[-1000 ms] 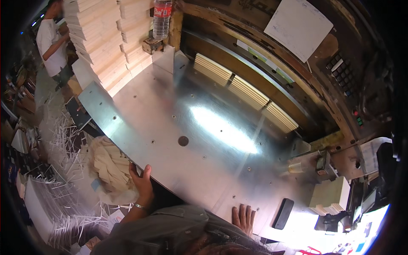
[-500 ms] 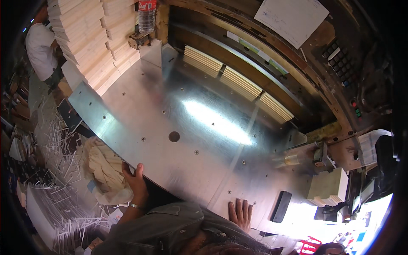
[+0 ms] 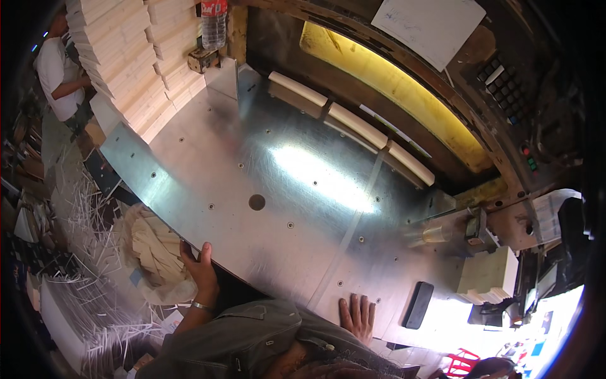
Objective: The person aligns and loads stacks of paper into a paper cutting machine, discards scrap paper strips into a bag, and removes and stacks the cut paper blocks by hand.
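My left hand [image 3: 203,276] rests against the front edge of a broad metal cutter table [image 3: 265,252], thumb raised and apart from the fingers; it holds nothing that I can see. My right hand [image 3: 358,318] lies flat on the table's near edge with its fingers stretched out. Across the far side of the table, three pale paper stacks [image 3: 357,126] lie end to end under the paper cutter's dark frame. Their near sides now look smooth and rounded. Behind them a yellow panel [image 3: 391,82] shows in the frame.
Tall stacks of cut paper [image 3: 117,63] stand at the far left beside a water bottle [image 3: 213,28]. A black phone [image 3: 418,305] and a paper block [image 3: 489,276] lie on the right. Paper shavings [image 3: 107,303] fill the left side; another person [image 3: 60,76] stands beyond.
The labelled bar over the stacks has come down, and the yellow panel behind it now shows. The stacks' layered near sides have turned smooth and pale. Both my hands keep their places.
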`<state>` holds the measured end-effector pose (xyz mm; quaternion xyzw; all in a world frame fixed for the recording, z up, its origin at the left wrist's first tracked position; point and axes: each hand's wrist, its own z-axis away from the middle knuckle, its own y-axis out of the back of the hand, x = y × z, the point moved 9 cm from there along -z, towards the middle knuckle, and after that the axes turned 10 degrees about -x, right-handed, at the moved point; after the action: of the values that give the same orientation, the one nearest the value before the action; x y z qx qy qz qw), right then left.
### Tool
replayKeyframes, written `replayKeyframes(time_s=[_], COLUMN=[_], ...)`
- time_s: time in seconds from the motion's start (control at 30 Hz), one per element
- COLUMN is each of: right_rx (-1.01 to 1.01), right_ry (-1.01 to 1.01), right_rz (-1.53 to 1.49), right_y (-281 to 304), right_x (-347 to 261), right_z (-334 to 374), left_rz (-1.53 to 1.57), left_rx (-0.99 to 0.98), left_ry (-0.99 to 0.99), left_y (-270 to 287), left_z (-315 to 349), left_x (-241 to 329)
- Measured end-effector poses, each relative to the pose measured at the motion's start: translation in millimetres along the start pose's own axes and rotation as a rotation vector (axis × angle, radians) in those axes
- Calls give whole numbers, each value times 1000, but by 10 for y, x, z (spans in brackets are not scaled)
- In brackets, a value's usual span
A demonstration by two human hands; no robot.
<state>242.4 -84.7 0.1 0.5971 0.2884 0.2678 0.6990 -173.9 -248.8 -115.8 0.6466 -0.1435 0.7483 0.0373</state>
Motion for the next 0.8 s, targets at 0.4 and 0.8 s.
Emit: replayKeyframes(time_s=[0.4,0.8], right_rx=[-50,30], right_ry=[-7,-100], right_rz=[-24,-230], right_y=[28,302], right_x=[-17,75], right_z=[16,-88], left_rz=[-130,-1200], left_rx=[-52,-543], left_ry=[3,-525], left_y=[-24,-895], left_z=[24,-589], left_x=[104,1184])
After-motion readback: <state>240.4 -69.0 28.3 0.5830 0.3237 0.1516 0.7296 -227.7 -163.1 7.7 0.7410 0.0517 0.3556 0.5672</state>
